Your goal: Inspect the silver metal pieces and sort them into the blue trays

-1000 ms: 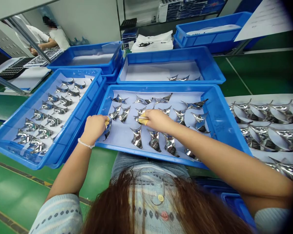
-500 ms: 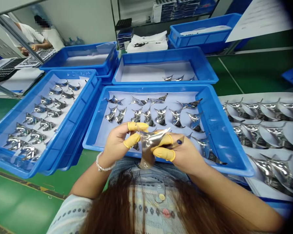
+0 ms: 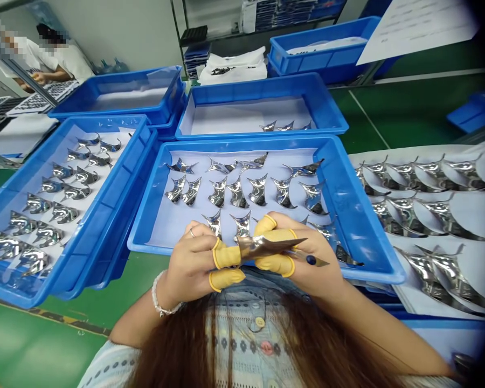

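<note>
Both my hands hold one shiny curved metal piece in front of the near rim of the middle blue tray. My left hand pinches its left end with fingers in yellow finger cots. My right hand grips it from the right, also in yellow cots, with a dark pen tip sticking out under the fingers. Several more metal pieces lie in rows on the white liner of that tray, just beyond my hands.
A blue tray of metal pieces sits to the left. Further blue trays stand behind. On the right, white sheets carry several larger pieces. Another person works at the far left. Green floor lies below.
Both hands left the tray, came together with one piece, and have since turned it from hanging down to lying level. The view has shifted slightly right.
</note>
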{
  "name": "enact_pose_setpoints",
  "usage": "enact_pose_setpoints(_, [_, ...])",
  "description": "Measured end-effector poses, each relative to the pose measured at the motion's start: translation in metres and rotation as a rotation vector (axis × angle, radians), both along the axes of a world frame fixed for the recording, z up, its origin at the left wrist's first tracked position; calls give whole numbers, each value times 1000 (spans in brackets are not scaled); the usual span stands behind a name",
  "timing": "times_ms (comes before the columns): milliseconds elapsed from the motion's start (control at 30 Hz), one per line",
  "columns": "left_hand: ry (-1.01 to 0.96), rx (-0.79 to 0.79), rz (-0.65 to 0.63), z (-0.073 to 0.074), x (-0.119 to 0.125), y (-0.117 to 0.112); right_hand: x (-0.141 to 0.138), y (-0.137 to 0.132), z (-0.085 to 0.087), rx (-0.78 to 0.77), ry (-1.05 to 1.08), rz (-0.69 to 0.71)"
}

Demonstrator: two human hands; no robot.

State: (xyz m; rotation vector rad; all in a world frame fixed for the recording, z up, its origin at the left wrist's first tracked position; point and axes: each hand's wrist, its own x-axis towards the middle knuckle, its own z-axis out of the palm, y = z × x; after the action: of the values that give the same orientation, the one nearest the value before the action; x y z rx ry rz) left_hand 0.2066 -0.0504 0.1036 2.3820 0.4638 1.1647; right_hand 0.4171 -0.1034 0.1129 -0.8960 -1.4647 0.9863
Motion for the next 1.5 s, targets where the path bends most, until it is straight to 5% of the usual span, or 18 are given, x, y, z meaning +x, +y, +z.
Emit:
enact_pose_setpoints(333, [32,-27,-45,4,-3,-1,2,-1,2,46,-34,1])
enact_pose_setpoints(400, [34,-183,-68,3,-4,-2,2,0,-1,38,-50,-10])
enact_pose_setpoints(600, [-272,-1039,-22,-5,2,-5,1,1,-12,-54,32,19])
enact_pose_setpoints(733, [-381,-1230,-80,-6,10,-3,-3,1,-14,-163,167,99])
enact_pose_setpoints(1033, [-343,-1354,-121,-9,17,-3,-19,0,-10,-379,415,203])
enact_pose_setpoints(1500, [-418,-1315,-122,-2,14,-6,-18,8,-19,-633,660,189])
